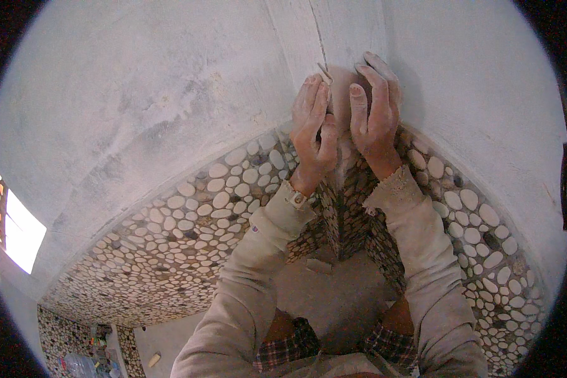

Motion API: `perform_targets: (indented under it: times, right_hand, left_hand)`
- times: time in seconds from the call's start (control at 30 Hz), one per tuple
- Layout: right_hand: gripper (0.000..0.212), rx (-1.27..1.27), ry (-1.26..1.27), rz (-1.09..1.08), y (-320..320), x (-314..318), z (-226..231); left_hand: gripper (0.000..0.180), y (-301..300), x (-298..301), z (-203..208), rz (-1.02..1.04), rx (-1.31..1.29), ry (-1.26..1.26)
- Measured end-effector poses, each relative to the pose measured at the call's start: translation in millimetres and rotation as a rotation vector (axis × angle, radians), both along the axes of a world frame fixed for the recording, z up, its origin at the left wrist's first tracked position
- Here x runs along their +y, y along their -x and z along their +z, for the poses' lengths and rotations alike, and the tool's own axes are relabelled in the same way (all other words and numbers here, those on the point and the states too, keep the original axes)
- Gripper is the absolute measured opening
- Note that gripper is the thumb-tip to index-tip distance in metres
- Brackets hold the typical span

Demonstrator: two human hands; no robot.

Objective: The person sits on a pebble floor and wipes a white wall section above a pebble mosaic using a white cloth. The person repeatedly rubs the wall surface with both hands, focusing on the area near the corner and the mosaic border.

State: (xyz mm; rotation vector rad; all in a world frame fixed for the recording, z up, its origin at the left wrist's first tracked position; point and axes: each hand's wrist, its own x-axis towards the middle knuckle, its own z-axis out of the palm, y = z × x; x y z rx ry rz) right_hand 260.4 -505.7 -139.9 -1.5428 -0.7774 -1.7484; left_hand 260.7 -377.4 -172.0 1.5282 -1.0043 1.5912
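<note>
Both my hands are raised at the corner where the pale plastered walls meet above the pebble cladding. My left hand (313, 126) is bent, its fingers pressed together against the left side of the corner. A thin pale strip (324, 71) sticks up by its fingertips; what lies under the fingers is hidden. Cupped on the right side, my right hand (377, 110) has its thumb apart from its curled fingers. Between the hands shows a dusty pinkish-brown surface (342, 94); I cannot tell whether it is a loose sheet or part of the corner. Whitish dust coats my fingers.
Pebble cladding (220, 195) runs along the lower wall on both sides. Below my arms, a small block (319, 266) lies on a dusty brown surface (334, 296). A bright opening (24, 230) is at far left. Clear plastic items (82, 365) stand at lower left.
</note>
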Motion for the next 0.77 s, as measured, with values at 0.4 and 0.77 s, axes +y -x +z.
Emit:
perform_targets:
  times: [0.4, 0.77]
  right_hand:
    - [0.029, -0.032, 0.004, 0.014, -0.2, -1.5, 0.0]
    - [0.03, -0.023, 0.002, 0.015, 0.4, -1.0, -0.7]
  left_hand:
    - [0.047, 13.0, -6.0, 3.2, 0.045, 0.083, 0.045]
    - [0.048, 15.8, -5.7, 4.7, 0.036, 0.107, 0.044]
